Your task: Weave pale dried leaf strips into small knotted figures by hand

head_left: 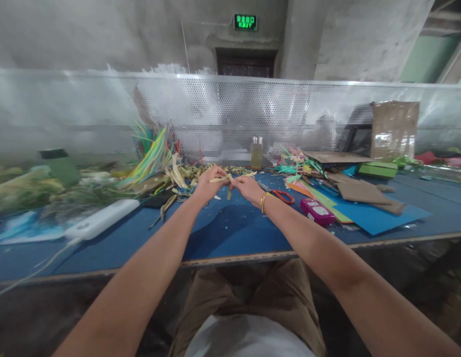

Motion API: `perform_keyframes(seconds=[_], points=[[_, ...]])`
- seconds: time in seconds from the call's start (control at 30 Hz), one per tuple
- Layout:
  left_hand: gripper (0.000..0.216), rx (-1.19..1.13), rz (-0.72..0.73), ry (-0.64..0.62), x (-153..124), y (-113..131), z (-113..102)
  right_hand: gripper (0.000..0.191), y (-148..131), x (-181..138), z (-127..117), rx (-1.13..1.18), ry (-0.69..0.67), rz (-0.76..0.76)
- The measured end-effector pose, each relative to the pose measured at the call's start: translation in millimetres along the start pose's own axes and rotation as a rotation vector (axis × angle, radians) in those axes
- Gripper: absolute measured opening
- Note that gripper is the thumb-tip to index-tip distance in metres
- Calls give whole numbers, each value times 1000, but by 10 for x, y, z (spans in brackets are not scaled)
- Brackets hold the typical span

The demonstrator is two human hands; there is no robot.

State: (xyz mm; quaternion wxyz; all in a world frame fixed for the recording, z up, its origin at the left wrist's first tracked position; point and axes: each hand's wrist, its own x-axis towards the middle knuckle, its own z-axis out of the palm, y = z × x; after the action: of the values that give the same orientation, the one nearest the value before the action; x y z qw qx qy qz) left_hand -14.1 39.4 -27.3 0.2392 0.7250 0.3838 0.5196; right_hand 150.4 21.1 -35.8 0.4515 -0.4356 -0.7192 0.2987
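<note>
Both my arms reach forward over the blue table top (230, 230). My left hand (208, 183) and my right hand (247, 187) meet above it, fingers pinched on a pale straw-coloured leaf strip (230, 177) that runs between them and sticks out to the right. A gold bracelet (263, 201) is on my right wrist. A heap of similar dry strips (186, 176) lies just behind my left hand.
Red-handled scissors (284, 196) and a pink box (316, 211) lie right of my hands, beside coloured paper sheets (368, 215) and cardboard (359, 191). A white power bank (102, 218) with a cable lies at the left. A small bottle (257, 153) stands before the perforated metal screen (230, 114).
</note>
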Motion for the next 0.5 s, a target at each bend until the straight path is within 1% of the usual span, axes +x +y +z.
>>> perform_keyframes(seconds=[0.1, 0.17, 0.37, 0.43, 0.5], points=[[25, -7, -1, -8, 6, 18, -1, 29, -17, -19, 22, -42, 50, -14], [23, -19, 10, -22, 10, 12, -3, 30, -15, -10, 22, -20, 42, -13], [19, -15, 92, -64, 7, -32, -15, 31, 29, 47, -14, 130, -98, 23], [20, -19, 76, -71, -1, -18, -10, 30, 45, 54, -8, 139, -68, 32], [20, -22, 43, -94, -10, 13, 0, 30, 56, 53, 8, 135, 4, 45]])
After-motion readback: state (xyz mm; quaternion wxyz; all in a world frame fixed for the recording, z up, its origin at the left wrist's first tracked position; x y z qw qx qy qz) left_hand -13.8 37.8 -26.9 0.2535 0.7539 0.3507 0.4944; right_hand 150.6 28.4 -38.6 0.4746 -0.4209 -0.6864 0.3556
